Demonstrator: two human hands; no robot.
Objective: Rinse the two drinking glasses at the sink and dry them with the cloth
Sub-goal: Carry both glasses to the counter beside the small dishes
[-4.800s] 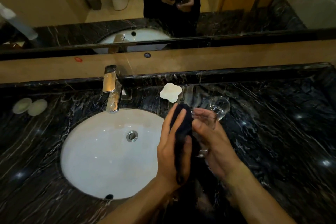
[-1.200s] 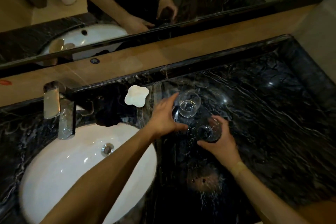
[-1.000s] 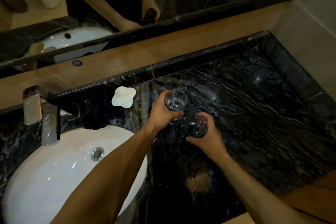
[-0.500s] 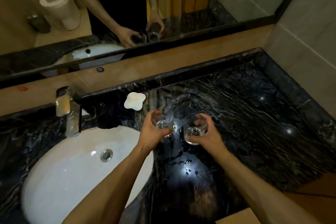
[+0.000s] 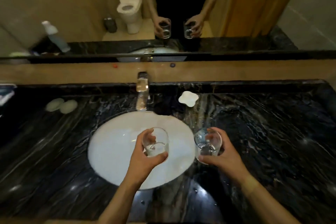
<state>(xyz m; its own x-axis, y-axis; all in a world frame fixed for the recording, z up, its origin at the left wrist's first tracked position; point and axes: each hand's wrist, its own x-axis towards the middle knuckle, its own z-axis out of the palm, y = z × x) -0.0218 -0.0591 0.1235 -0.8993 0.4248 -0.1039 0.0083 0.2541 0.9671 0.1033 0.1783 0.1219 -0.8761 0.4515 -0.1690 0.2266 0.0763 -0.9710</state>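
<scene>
Nearest the camera, two bare forearms reach in from the lower edge over the dark marbled worktop [image 5: 272, 142]. The left hand [image 5: 145, 158] is curled round a clear drinking glass [image 5: 156, 142], thumb on the near side and fingers showing through the far wall, and holds it upright above the right part of the white oval sink [image 5: 116, 151]. The right hand [image 5: 223, 158] is wrapped the same way round a second glass [image 5: 208, 142], which hangs over the worktop just beside the basin's right rim. The two glasses are level with each other and apart, not touching. Beyond the basin stands a chrome tap [image 5: 141, 94], and immediately to its right a dark cloth [image 5: 168, 104] lies bunched on the worktop, hard to make out against the stone. Next to it sits a small white lobed dish [image 5: 188, 98]. Far to the left lie two pale round pads [image 5: 61, 105]. Behind a tan ledge the mirror [image 5: 72, 5] reflects both hands with their glasses.
</scene>
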